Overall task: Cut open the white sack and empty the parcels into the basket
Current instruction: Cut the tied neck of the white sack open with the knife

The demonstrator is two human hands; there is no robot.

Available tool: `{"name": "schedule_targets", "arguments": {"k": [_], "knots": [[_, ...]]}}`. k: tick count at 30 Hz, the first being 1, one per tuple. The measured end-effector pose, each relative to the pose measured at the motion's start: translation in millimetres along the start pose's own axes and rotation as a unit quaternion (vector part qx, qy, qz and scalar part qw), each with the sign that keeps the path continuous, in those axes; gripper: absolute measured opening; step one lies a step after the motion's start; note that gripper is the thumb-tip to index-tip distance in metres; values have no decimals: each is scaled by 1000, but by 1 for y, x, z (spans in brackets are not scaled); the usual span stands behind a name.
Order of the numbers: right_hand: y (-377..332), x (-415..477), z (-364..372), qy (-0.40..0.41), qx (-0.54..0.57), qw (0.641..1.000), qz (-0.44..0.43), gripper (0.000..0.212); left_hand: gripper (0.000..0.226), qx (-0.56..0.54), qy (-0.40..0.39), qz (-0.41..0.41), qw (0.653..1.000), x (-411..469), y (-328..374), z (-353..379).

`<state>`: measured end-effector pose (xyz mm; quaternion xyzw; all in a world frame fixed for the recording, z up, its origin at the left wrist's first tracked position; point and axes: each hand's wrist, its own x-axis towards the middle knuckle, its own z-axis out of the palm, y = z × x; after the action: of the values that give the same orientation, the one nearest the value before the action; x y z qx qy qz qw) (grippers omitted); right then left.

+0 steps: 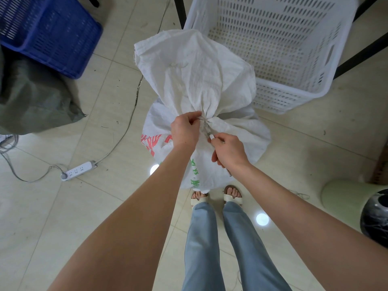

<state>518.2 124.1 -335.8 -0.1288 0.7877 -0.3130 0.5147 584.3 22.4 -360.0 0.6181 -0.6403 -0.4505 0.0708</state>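
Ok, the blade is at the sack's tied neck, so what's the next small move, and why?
Probably draw the cutter in the right hand through the tie: the left hand pinches the gathered neck of the white sack taut, the blade tip sits right at the knot, and the white basket beyond is empty.

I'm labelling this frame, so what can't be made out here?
Head view:
- Parcels: hidden inside the white sack.
- Tool: mostly covered by the right hand; type unclear.
- Tie at the sack's neck: hidden by folds and the left hand.
- White basket: far rim cut off by the top edge.
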Motion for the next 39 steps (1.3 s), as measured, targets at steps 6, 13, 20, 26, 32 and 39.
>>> {"name": "schedule_targets", "arguments": {"k": [6,13,20,26,32,39], "knots": [[-1,2,1,0,0,1000,2,25,32,-15,2,-16,1000,0,3,-2],[6,6,7,26,1,1000,-14,21,32,-23,-7,-18,1000,0,3,-3],[12,6,11,68,-59,994,-65,22,30,-45,-3,-25,999,0,1,-2],[17,2,2,121,8,991,-62,28,28,-89,1,-50,995,-1,-3,-4],[-14,44,0,114,7,993,-41,28,27,-102,-24,-33,994,-5,-5,-4],[-20,68,0,131,116,983,63,20,29,-140,-70,-34,987,-8,-13,-7]]}}
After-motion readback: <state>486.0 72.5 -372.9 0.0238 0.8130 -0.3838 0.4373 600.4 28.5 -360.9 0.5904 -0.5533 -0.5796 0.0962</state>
